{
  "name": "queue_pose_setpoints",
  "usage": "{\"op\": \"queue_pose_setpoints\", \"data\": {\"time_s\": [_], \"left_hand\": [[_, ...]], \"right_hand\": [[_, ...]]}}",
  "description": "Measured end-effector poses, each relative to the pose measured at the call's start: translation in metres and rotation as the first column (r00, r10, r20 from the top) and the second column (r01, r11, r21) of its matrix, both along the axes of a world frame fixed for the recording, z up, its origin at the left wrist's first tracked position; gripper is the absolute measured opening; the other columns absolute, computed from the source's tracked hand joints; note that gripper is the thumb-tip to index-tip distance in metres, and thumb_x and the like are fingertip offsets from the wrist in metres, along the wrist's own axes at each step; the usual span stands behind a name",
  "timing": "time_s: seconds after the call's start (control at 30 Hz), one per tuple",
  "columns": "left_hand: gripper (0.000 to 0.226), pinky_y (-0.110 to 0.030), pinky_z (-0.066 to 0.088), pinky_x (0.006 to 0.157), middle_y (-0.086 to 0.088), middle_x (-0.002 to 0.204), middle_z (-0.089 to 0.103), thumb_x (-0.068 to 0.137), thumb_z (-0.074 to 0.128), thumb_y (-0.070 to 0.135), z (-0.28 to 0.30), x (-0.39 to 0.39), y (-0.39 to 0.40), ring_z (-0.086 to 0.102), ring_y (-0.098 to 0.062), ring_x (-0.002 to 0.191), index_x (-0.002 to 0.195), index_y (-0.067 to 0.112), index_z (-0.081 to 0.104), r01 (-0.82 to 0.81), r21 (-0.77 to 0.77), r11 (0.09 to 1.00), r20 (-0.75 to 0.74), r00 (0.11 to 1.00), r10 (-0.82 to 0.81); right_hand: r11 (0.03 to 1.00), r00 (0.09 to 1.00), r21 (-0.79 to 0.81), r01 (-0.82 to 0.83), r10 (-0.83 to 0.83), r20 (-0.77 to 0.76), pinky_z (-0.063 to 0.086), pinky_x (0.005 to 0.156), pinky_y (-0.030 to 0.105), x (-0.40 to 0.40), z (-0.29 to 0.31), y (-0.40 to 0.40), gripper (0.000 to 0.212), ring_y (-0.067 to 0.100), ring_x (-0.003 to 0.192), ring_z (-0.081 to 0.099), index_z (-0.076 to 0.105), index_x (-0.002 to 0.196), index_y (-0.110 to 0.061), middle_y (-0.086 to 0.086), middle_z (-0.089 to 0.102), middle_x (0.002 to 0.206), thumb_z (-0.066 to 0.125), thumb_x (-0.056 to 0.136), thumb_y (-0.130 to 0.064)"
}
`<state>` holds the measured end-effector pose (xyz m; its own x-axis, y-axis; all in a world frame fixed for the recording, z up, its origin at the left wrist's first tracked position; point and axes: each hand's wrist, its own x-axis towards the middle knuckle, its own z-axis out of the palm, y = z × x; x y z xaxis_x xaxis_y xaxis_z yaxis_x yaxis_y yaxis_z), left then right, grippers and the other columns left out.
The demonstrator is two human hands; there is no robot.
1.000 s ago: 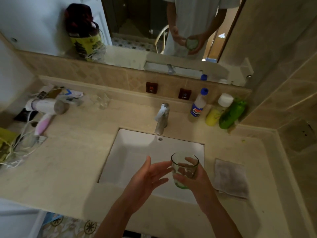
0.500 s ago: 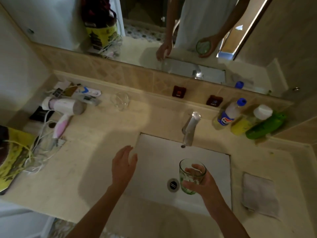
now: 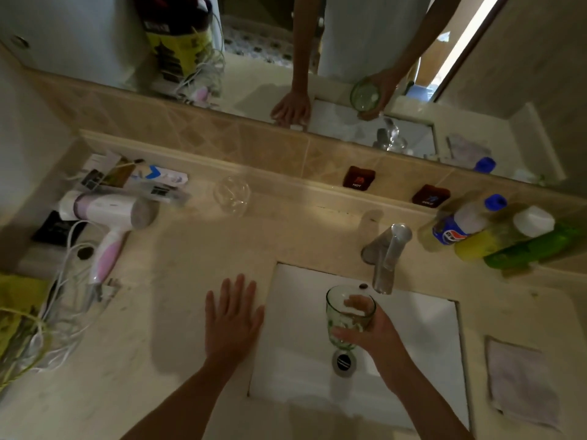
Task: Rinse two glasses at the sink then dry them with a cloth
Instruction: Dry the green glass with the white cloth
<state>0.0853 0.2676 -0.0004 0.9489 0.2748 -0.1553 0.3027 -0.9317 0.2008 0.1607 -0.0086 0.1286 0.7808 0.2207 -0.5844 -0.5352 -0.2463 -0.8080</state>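
R hand gripping green glass over sink, L hand flat

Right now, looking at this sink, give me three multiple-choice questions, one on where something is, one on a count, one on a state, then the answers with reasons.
1. Where does the folded cloth lie?
A. On the counter right of the sink
B. Inside the basin
C. Beside the hair dryer

2. How many bottles stand in the corner right of the tap?
A. One
B. Three
C. Five

3. How is the left hand?
A. Wrapped round the tap
B. Holding the cloth
C. Flat and open on the counter

Answers:
1. A, the cloth rests on the counter past the right rim of the sink.
2. B, a blue-capped bottle, a yellow bottle and a green bottle cluster there.
3. C, its fingers are spread on the counter, while the right hand holds the green glass under the tap.
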Motion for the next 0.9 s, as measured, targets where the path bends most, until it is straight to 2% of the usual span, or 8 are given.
{"op": "queue_pose_setpoints", "data": {"time_s": [0.07, 0.17, 0.3, 0.43, 0.57, 0.63, 0.73, 0.9], "left_hand": [[0.066, -0.059, 0.013, 0.124, -0.003, 0.17, 0.022, 0.1, 0.036, 0.055, 0.001, 0.001, 0.0, 0.021, -0.029, 0.156, 0.16, 0.027, 0.031, 0.0, 0.01, 1.0, 0.002, 1.0, 0.0], [0.066, -0.06, 0.017, 0.123, -0.004, 0.169, 0.026, 0.099, 0.041, 0.055, 0.001, 0.001, 0.0, 0.025, -0.03, 0.155, 0.158, 0.027, 0.034, -0.009, 0.008, 1.0, 0.001, 1.0, 0.009], [0.067, -0.059, 0.014, 0.122, -0.003, 0.169, 0.024, 0.099, 0.039, 0.056, -0.003, 0.0, 0.001, 0.025, -0.029, 0.155, 0.159, 0.028, 0.032, -0.011, 0.004, 1.0, -0.007, 1.0, 0.011], [0.068, -0.059, 0.016, 0.121, -0.004, 0.168, 0.027, 0.097, 0.041, 0.056, -0.007, 0.0, 0.001, 0.029, -0.03, 0.153, 0.157, 0.027, 0.037, -0.013, 0.008, 1.0, 0.01, 1.0, 0.013], [0.067, -0.06, 0.02, 0.122, -0.004, 0.167, 0.03, 0.095, 0.041, 0.055, -0.006, 0.001, 0.0, 0.032, -0.031, 0.152, 0.156, 0.026, 0.04, -0.018, 0.007, 1.0, 0.049, 0.999, 0.017], [0.066, -0.06, 0.021, 0.121, -0.005, 0.166, 0.033, 0.094, 0.04, 0.055, -0.005, 0.001, 0.0, 0.036, -0.032, 0.151, 0.154, 0.026, 0.043, -0.025, 0.006, 1.0, 0.068, 0.997, 0.024], [0.064, -0.059, 0.022, 0.12, -0.004, 0.164, 0.037, 0.093, 0.042, 0.054, -0.005, 0.002, 0.0, 0.039, -0.032, 0.149, 0.151, 0.027, 0.049, -0.029, 0.0, 1.0, 0.09, 0.996, 0.029], [0.064, -0.059, 0.022, 0.12, -0.002, 0.165, 0.036, 0.092, 0.044, 0.055, -0.006, 0.002, 0.001, 0.037, -0.03, 0.15, 0.151, 0.03, 0.047, -0.034, -0.004, 0.999, 0.082, 0.996, 0.034]], "right_hand": [[0.999, 1.0, 0.028, -0.014, 0.014, 0.018, 0.061, 0.072, 0.03, 0.01, -0.001, 0.017, 0.101, 0.021, 0.103, 0.07, 0.058, 0.12, -0.013, 0.012, 0.066, 0.12, 0.101, 0.029, -0.026], [1.0, 0.999, 0.015, -0.003, 0.002, 0.053, 0.059, 0.068, 0.023, 0.029, -0.008, 0.044, 0.091, 0.025, 0.121, 0.06, 0.055, 0.129, -0.009, 0.012, 0.058, 0.133, 0.093, 0.046, -0.009], [0.998, 0.994, -0.055, 0.007, -0.001, 0.11, 0.055, 0.093, 0.029, 0.059, -0.015, 0.08, 0.09, 0.015, 0.121, 0.059, 0.056, 0.132, -0.023, 0.0, 0.062, 0.13, 0.097, 0.053, -0.013], [0.999, 0.987, -0.036, 0.022, -0.016, 0.159, 0.054, 0.074, 0.012, 0.097, -0.018, 0.115, 0.078, 0.008, 0.107, 0.06, 0.055, 0.124, -0.027, 0.0, 0.06, 0.126, 0.092, 0.061, 0.002], [0.995, 0.977, -0.033, 0.096, -0.087, 0.196, 0.054, 0.101, 0.04, 0.132, -0.029, 0.141, 0.084, 0.022, 0.124, 0.056, 0.055, 0.132, -0.02, 0.004, 0.059, 0.131, 0.092, 0.06, 0.001], [0.991, 0.968, -0.044, 0.124, -0.111, 0.226, 0.049, 0.108, 0.041, 0.147, -0.035, 0.152, 0.083, 0.022, 0.126, 0.055, 0.056, 0.132, -0.018, 0.003, 0.06, 0.132, 0.093, 0.059, -0.001], [0.991, 0.961, -0.083, 0.106, -0.08, 0.266, 0.048, 0.108, 0.044, 0.166, -0.045, 0.163, 0.085, 0.021, 0.127, 0.056, 0.056, 0.132, -0.018, -0.002, 0.061, 0.133, 0.095, 0.057, -0.006], [0.991, 0.967, -0.087, 0.104, -0.08, 0.241, 0.054, 0.102, 0.045, 0.185, -0.058, 0.172, 0.104, 0.016, 0.125, 0.057, 0.055, 0.132, -0.032, -0.013, 0.06, 0.133, 0.096, 0.036, -0.037]]}}
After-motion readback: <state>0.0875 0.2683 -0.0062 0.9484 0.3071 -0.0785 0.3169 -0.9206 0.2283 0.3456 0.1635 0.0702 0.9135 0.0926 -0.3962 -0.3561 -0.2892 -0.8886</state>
